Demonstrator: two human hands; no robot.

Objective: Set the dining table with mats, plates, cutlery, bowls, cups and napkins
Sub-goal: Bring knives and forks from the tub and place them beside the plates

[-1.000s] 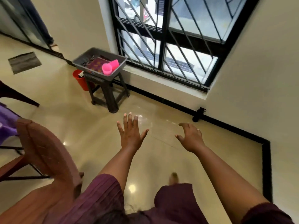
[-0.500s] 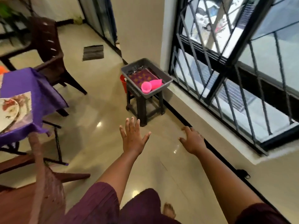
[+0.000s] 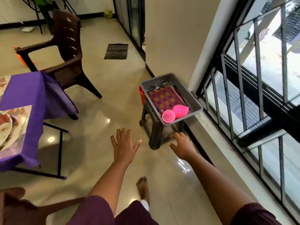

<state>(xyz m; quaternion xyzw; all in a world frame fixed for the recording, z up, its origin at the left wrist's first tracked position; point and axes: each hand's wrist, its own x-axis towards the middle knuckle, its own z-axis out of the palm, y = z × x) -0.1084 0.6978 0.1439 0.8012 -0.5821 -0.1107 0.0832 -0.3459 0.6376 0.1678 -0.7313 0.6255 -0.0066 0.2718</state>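
At far left, the dining table (image 3: pixel 21 95) under its purple cloth carries a printed mat (image 3: pixel 24 125), and a plate (image 3: pixel 4 129) lies on that mat, cut by the frame edge. Behind the table stands a dark brown plastic chair (image 3: pixel 68 59); a small dark floor mat (image 3: pixel 116 51) lies further back by the sliding door.

Centre: your left hand (image 3: pixel 123 146) is held out over the floor, back upward, fingers straight and spread, holding nothing. Your bare foot (image 3: pixel 142 186) shows on the tiles below it.

Right of centre: your right hand (image 3: pixel 182 144) is also extended and empty, fingers loosely spread, seen in front of the lower part of a dark stool (image 3: pixel 154 129); you cannot tell whether it touches the stool. The two hands are apart.

On the stool rests a grey tub (image 3: pixel 193 98). Inside it lie a checked purple-and-orange mat (image 3: pixel 164 98), cutlery (image 3: pixel 155 86) at the far end, and two pink cups (image 3: pixel 174 113) at the near end, one mouth-up, one on its side. An orange bucket (image 3: pixel 141 95) peeks out behind the stool. The barred window (image 3: pixel 253 88) fills the right.
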